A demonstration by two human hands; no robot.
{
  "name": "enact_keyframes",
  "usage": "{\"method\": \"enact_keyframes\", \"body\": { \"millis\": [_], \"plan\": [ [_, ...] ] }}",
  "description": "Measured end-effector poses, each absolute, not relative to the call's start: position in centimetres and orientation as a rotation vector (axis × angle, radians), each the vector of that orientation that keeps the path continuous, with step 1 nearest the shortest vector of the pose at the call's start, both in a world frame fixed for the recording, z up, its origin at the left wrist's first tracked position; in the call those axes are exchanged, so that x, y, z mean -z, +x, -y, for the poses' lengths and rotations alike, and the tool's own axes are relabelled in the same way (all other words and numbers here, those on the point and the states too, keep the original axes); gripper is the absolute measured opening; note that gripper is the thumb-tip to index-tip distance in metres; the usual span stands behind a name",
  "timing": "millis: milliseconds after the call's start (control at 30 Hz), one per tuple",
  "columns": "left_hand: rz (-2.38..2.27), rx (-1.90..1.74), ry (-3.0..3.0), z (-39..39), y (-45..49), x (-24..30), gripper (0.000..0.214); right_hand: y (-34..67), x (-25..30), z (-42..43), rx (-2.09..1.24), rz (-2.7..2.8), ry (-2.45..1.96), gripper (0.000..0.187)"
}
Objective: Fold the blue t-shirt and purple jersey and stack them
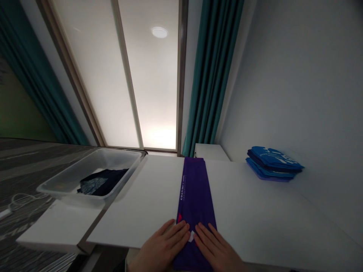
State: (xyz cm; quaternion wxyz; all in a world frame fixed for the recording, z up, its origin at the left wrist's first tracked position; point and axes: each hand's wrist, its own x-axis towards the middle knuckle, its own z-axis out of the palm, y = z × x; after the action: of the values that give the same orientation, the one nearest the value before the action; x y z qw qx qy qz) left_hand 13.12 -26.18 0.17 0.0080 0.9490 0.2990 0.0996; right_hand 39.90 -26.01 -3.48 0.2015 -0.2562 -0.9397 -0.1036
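- Although the bottom edge of the frame cuts off its near end, the folded purple shirt [195, 196] clearly lies lengthwise on the white table [136, 196], running from the lower middle of the frame toward the table's far edge.
- Small pale print runs along its left side, too small to read; a red mark [179, 217] and a white patch [191, 236] show near the fingertips, but neither can be made out.
- At upper left of the table, the clear plastic bin [90, 162] holds a crumpled dark garment [104, 182] with a paler, shiny patch; the bin's cloudy wall blurs part of it.
- At right, a stack of folded blue shirts [273, 162] sits against the wall, its print partly hidden by the folds.
- The left hand [161, 249] and right hand [217, 249] lie flat and palm-down on the purple shirt at bottom centre, angled inward, with the fingers slightly apart and unclamped, their tips almost meeting.
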Motion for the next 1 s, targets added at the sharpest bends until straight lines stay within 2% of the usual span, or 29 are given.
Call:
{"method": "enact_keyframes", "body": {
  "millis": [100,300,500,600,700,800,1000],
  "plan": [
    [-0.822,-0.392,3.032,26.7,12.9,-0.2,0.052,40.4,2.9,26.6,0.250,2.591,-0.585,0.042],
    [-0.793,-0.558,2.815,27.1,13.3,-0.9,0.036,41.6,3.4,27.0,-0.070,2.540,-0.582,0.033],
    [-1.070,-0.551,2.432,26.5,14.3,-2.6,0.019,40.6,1.7,26.5,-0.658,2.297,-1.097,0.033],
    [-1.208,-0.610,2.223,25.5,14.7,-2.7,0.013,39.6,-0.5,25.6,-0.841,2.093,-1.287,0.030],
    [-1.270,-0.686,2.031,23.8,14.9,-2.3,0.015,38.9,-2.1,23.7,-0.972,1.959,-1.317,0.023],
    [-1.244,-0.747,1.821,21.8,15.0,-1.9,0.024,38.5,-2.3,21.4,-0.953,1.947,-1.304,0.027],
    [-1.347,-0.847,1.683,20.8,14.7,-0.6,0.046,37.8,-0.3,19.6,-0.434,2.121,-1.675,0.025]
  ]
}}
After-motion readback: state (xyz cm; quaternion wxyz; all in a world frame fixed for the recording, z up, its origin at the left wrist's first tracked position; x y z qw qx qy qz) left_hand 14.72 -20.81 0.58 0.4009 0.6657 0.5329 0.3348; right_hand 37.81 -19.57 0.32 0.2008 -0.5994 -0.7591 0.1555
